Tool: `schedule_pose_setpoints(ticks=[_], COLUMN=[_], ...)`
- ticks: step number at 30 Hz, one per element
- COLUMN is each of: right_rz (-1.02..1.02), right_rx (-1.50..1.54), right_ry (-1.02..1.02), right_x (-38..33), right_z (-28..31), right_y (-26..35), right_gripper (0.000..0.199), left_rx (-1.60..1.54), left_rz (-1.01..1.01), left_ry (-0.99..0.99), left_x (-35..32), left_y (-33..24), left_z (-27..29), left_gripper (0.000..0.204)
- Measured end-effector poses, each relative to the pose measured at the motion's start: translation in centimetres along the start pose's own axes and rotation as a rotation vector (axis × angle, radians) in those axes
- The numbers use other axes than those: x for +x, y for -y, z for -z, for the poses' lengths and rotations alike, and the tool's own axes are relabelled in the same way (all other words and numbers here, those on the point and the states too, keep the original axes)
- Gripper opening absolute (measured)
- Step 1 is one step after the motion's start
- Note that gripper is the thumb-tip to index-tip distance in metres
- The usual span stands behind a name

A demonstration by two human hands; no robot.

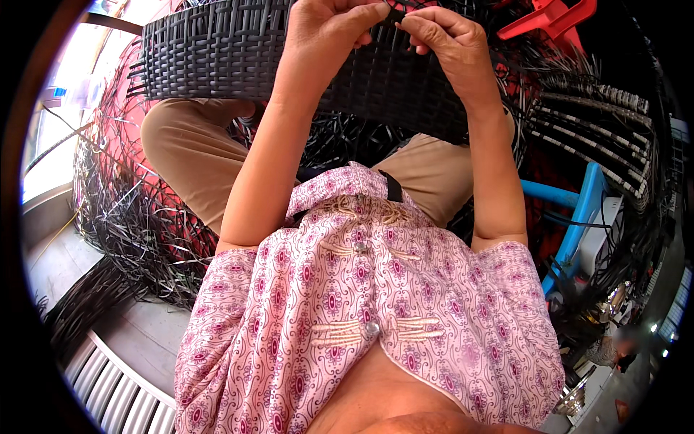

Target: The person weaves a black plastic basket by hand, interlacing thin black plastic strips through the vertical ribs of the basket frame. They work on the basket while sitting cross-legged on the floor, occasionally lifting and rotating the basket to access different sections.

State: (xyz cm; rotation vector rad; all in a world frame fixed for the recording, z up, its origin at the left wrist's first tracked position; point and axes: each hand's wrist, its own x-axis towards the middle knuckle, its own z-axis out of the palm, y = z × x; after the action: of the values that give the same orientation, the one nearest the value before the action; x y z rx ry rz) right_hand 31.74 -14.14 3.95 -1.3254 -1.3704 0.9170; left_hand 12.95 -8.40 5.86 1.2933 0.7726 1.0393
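Observation:
Across my lap lies a wide panel of dark woven wicker strips [217,54], its loose strip ends sticking out at the left edge. Both my hands are raised over its far side, close together. My left hand [336,29] is closed in a pinch, thumb against the fingers, on a black strip [395,14]. Just to its right, my right hand [444,36] pinches too, its thumb and forefinger at the other side of the same short dark piece. The top of the frame cuts off part of the left hand.
Tangled black strips [144,231] heap at my left, by a white slatted piece [119,390]. A red plastic piece [553,22] stands at the far right. Nearer on the right are a blue frame [585,217] and a stack of black-and-white woven pieces [596,137].

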Motion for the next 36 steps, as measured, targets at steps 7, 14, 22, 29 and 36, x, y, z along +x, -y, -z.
schedule_pose_setpoints(ticks=[7,14,22,29,36], right_rz=[-0.045,-0.077,-0.012,0.064,0.067], right_rx=[-0.03,-0.059,-0.362,-0.771,-0.894], right_ry=[-0.238,-0.266,-0.283,-0.266,-0.176], right_x=[-1.2,-1.4,-0.7,0.4,1.9], right_z=[-1.3,-1.7,-2.4,-3.4,-3.1], right_y=[-2.3,-3.6,-4.3,-3.6,-3.7], right_gripper=[0.017,0.018,0.022,0.021,0.021], left_rx=[0.894,1.132,0.942,0.858,0.797], left_rz=[-0.281,-0.256,-0.238,-0.292,-0.258], left_ry=[-0.147,-0.109,-0.144,-0.18,-0.178], left_x=[0.9,1.2,1.2,1.2,0.8], left_y=[7.2,7.5,8.2,9.4,8.9], left_z=[-1.1,-2.5,-1.9,-1.6,-1.8], left_gripper=[0.027,0.032,0.033,0.028,0.029])
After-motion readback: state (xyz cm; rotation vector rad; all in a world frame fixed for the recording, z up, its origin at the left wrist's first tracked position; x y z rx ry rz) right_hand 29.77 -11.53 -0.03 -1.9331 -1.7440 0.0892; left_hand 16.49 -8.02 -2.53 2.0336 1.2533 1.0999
